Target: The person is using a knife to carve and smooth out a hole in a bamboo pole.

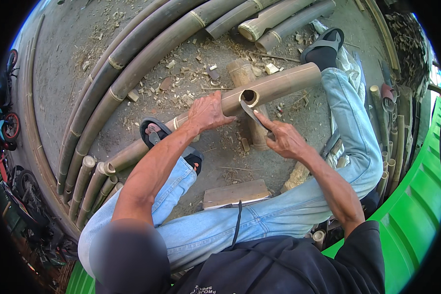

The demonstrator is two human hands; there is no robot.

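Fingers [263, 119] of the right hand [285, 140] are wrapped round the handle of a knife [252, 113], with the index finger stretched out along the blade. Those of the left hand [208, 112] are bent over the far side of a bamboo pole [285, 86], the thumb spread away from them on the near side, toward the hole [250, 96]. That round opening is cut into the upper face of the hollow pole, and the knife's tip sits at its rim; the inside is dark, so what lies deeper I cannot tell.

The pole is brown and smooth, with a pale cut edge round the hole and a lighter ring farther left. It slants from lower left to upper right in front of the person, lying across a shorter, thicker log [241, 72], its far end near the right shin. Both forearms reach forward from dark sleeves, the left crossing above the pole's lower part, the right coming in from the side with its wrist low. Pale wood chips [271, 68] litter the ground, and more long poles [147, 59] lie beyond
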